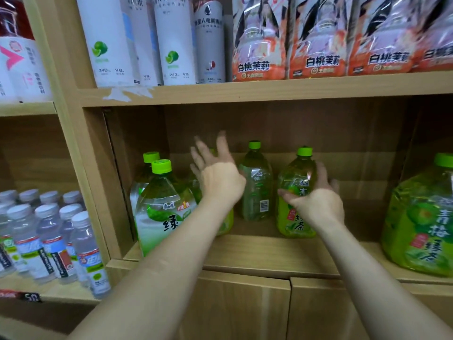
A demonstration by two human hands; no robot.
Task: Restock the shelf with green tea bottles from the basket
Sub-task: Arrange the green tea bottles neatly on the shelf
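Note:
Several green tea bottles with lime-green caps stand on the wooden shelf [257, 251]. Two stand at the left, one in front [161, 204] and one behind it [147, 168]. Another green tea bottle [256, 187] stands in the middle, further back. My right hand [318, 204] wraps around a green tea bottle [297, 173] standing on the shelf, thumb across its front and fingers on its right side. My left hand [220, 177] hovers open with fingers spread, blurred, in front of a mostly hidden bottle [226, 224]. No basket is in view.
A large green tea jug [421, 217] stands at the shelf's right end, with bare board [355, 217] between it and the held bottle. Small water bottles [49, 229] fill the left bay. White bottles [115, 45] and orange packs [318, 45] sit above. Cabinet doors [245, 310] lie below.

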